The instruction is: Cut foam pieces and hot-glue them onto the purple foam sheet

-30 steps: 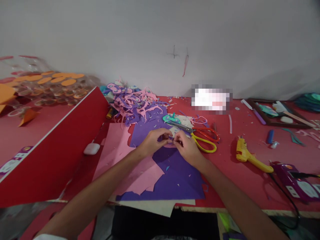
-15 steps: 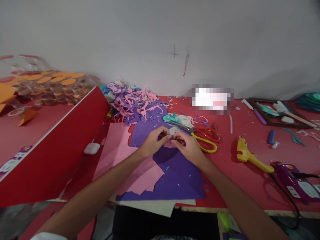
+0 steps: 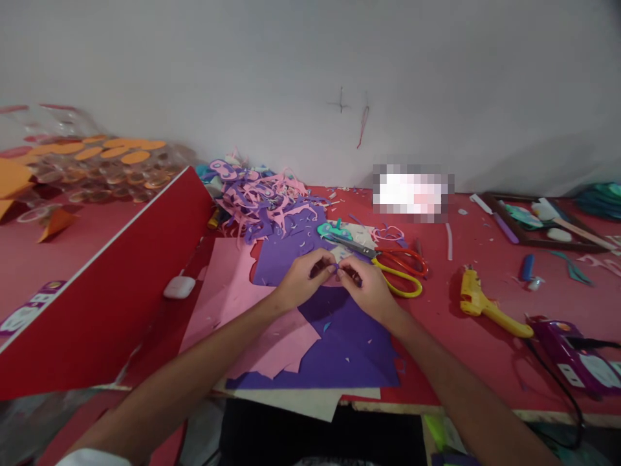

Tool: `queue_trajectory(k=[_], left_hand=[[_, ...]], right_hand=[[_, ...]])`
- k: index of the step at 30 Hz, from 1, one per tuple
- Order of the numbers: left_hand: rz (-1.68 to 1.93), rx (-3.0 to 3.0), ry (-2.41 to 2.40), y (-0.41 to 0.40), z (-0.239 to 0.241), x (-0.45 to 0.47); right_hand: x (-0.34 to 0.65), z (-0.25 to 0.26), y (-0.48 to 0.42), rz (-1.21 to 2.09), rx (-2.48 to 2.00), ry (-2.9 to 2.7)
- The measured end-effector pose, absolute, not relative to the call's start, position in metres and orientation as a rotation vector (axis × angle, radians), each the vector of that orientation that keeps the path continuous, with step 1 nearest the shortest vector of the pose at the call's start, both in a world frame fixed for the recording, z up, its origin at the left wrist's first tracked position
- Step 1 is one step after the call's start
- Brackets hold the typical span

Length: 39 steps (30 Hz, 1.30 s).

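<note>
Setting: plain white wall behind a red tabletop [image 3: 466, 362] littered with paper offcuts.
Left hand [image 3: 301, 282]: grip pinched narrow on the left end of a small pink-and-purple paper piece [image 3: 334, 277].
Right hand [image 3: 371, 292]: grip pinched narrow on the right end, fingertips almost meeting those of the left.
Piece position: held just above the large purple paper sheet [image 3: 339, 343], mid-tabletop, just near of the red-and-yellow-handled scissors [image 3: 391, 262].
Progress: cutting seemingly done for this piece, with the scissors laid down and a heap of purple and pink paper scraps [image 3: 262, 200] piled far left; fine fingertip work on the piece apparently under way, not finished.
Left to do: hard to judge, most of the piece hidden by fingers.
Long axis: seemingly left to right, spanning the two grips; facing direction not discernible.
Nearby: pink paper sheet [image 3: 228, 304] to the left, partly under the purple one; yellow glue gun [image 3: 485, 304] well to the right, untouched; tilted red board [image 3: 97, 291] at far left.
</note>
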<state>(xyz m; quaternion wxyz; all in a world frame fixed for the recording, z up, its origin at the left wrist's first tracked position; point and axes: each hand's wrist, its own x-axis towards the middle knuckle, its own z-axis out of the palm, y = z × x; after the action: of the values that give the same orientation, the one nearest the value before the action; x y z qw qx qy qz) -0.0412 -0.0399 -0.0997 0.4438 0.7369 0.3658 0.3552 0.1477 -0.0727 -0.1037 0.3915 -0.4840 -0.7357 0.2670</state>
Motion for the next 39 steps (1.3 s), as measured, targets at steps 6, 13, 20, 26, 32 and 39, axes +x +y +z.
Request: queue_trajectory(k=[6,13,20,26,32,39], left_hand=[[0.935,1.748,1.030,-0.015,-0.102,-0.055],[0.634,2.005,1.392,0.022,-0.099,-0.109],[0.620,2.141,1.547,0.021,-0.103,-0.118],[0.606,2.183,1.513,0.026,-0.106,-0.120],[0.648,2.169,1.597,0.026,-0.110,-0.116],[0.719,2.185,1.691,0.023,-0.109,-0.108]], right_hand=[[0.149,-0.103,-0.073,0.702,-1.226,-1.821],[0.144,-0.108,-0.074,0.690,-1.229,-1.860],[0.144,-0.111,-0.074,0.710,-1.215,-1.851],[0.144,-0.113,-0.074,0.695,-1.208,-1.863],[0.145,-0.112,-0.073,0.624,-1.235,-1.857],[0.214,-0.103,-0.045,0.112,-1.540,-1.980]])
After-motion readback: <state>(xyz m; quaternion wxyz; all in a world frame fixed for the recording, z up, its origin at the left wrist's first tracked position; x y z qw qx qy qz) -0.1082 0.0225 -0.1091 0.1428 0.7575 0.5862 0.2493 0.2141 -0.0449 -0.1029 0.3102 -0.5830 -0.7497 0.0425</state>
